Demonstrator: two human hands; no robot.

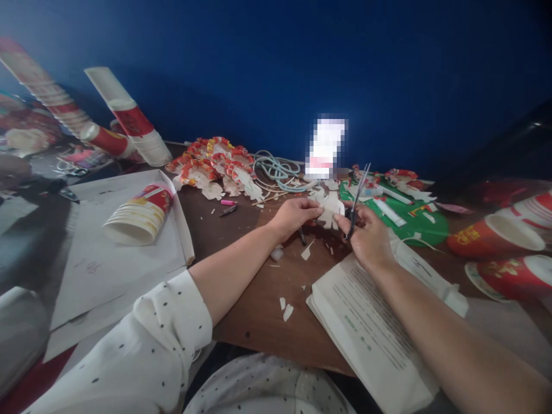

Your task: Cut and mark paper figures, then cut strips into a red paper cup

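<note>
Over the brown table, my left hand [293, 218] pinches the left side of a white paper cutout [330, 209] with petal-like notched edges. My right hand [371, 238] is closed around the black handles of a pair of scissors [354, 211], whose blades point up and to the right of the paper. The right thumb reaches the cutout's lower right edge. Small white paper scraps [288, 312] lie on the table below my hands. A dark pen [302, 236] is partly visible just under the cutout.
Cut red-and-white cup pieces [215, 164] are heaped behind on the left, beside a coiled pale cable [278, 171]. A blurred bright screen [326, 146] stands against the blue wall. Paper cups [142, 215] lie left, more red cups [491, 234] right. Printed paper sheets [366, 328] lie under my right forearm.
</note>
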